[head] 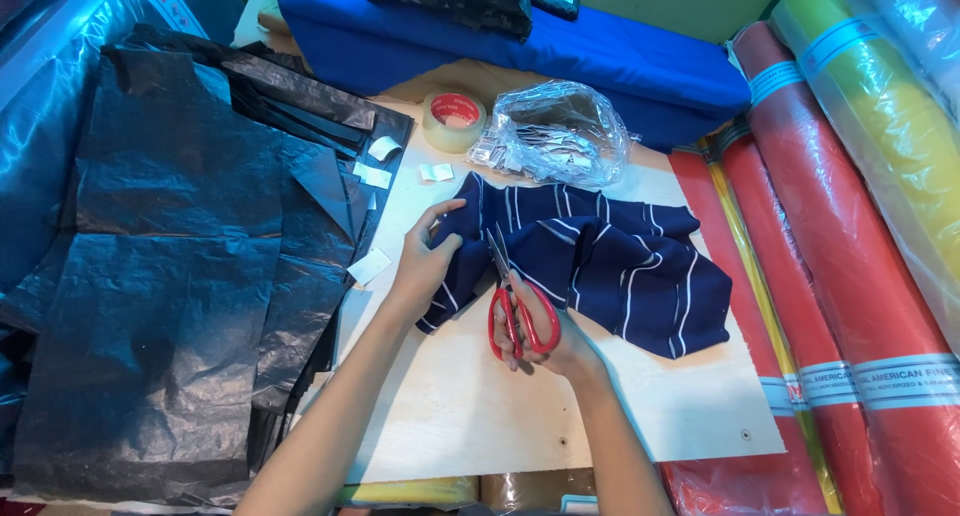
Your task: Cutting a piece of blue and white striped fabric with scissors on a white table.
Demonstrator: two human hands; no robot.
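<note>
We look down at a pale wooden bench point(600, 416) where a crumpled piece of navy fabric with thin white stripes point(600, 256) lies in the middle. Our right hand point(545, 331) is closed through the red handles of a pair of scissors point(512, 301), thumb in one loop and fingers in the other. The blades point away from us and rest against the left edge of the fabric, nearly shut. Our left hand point(425, 261) pinches that same edge between thumb and fingers, holding it down just beside the blades.

We judge the cutting to be at an early point: the blades sit at the border of the cloth, no separated piece of it lies on the bench, and most of the fabric is bunched to the right, uncut as far as we can tell.

Both forearms reach in from the bottom of the view and converge on the fabric's left end, wrists low over the bench.

Behind the fabric are a roll of clear tape point(453, 121) and a clear plastic bag of small labels point(555, 136). Black plastic sheets point(190, 266) lie stacked at left, with rolls of red cloth point(850, 276) at right.
</note>
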